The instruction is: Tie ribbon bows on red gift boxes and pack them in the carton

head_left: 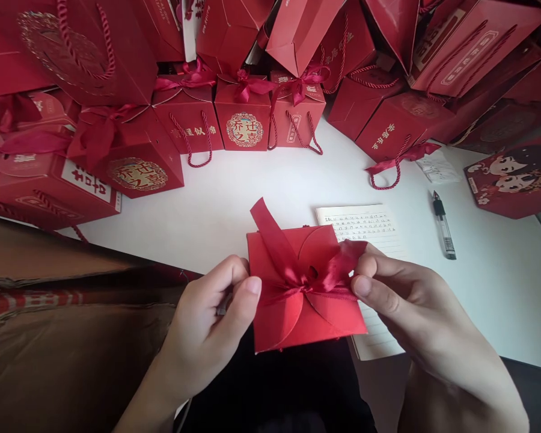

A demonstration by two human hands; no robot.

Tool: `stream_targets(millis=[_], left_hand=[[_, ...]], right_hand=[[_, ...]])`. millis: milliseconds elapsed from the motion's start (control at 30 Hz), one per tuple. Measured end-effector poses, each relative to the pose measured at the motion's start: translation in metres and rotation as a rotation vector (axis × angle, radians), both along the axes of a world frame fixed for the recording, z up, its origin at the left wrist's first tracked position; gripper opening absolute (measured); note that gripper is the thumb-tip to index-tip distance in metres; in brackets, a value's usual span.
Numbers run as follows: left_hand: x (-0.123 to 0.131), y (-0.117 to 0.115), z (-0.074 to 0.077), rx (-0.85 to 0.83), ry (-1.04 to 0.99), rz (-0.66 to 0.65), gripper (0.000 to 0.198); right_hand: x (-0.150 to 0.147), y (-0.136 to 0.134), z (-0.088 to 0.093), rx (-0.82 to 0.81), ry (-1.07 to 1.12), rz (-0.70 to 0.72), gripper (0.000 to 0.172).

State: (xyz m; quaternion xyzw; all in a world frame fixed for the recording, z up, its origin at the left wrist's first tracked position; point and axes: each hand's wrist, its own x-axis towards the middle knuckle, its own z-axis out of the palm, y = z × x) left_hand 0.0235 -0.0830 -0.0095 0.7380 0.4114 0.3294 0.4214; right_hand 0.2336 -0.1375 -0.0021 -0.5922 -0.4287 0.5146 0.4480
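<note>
Fingers, left hand [216,331]: curled behind the thumb, touching the ribboned box [286,316] at its 9 o'clock edge; cannot tell if clamped on box or on ribbon [270,237].
Fingers, right hand [415,307]: pinched together on the ribbon, between 2 and 3 o'clock from its knot.
Cardboard box [72,361]: brown, at 8 to 9 o'clock from the ribboned box, running out of view.
Bow-topped boxes [171,171]: red, grouped at 10 o'clock, tied with dark pink bows, marked in places with gold lettering.
Row of three boxes [244,129]: standing side by side at 11 to 12 o'clock, topped with bows, hung with twisted cord handles on the outer two.
Ribboned box: held between both hands near the table edge, folded shut in curved flaps, knotted at the middle, with a loose ribbon tail pointing to 11 o'clock.
Notebook [356,219]: at 2 o'clock on the white table [270,180], lined, handwritten, partly covered by ribboned box and right hand.
Cord-handled boxes [388,126]: crowded together at 1 o'clock.
Packet [437,167]: whitish, crumpled, between 1 and 2 o'clock, just beside those boxes.
Pen [444,228]: black-capped, clear-barrelled, lying between 2 and 3 o'clock.
Illustrated box [516,171]: red, at 2 o'clock, printed with cartoon figures.
</note>
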Motion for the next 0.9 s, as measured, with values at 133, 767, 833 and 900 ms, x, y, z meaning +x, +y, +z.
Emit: stream_targets(millis=[133, 767, 833, 900], left_hand=[[-0.003, 0.002, -0.006, -0.034, -0.063, 0.0, 0.031], [0.016, 0.007, 0.022, 0.436, 0.233, -0.108, 0.005], [0.015, 0.006, 0.023, 0.424, 0.222, -0.109, 0.007], [0.016, 0.005, 0.024, 0.426, 0.222, -0.113, 0.013]], right_hand=[[0.005, -0.002, -0.002, -0.01, 0.028, 0.043, 0.035], [-0.002, 0.037, 0.025, 0.249, -0.339, 0.038, 0.015], [-0.001, 0.044, 0.03, 0.228, -0.405, 0.1, 0.019], [-0.001, 0.05, 0.032, 0.205, -0.459, 0.147, 0.022]])
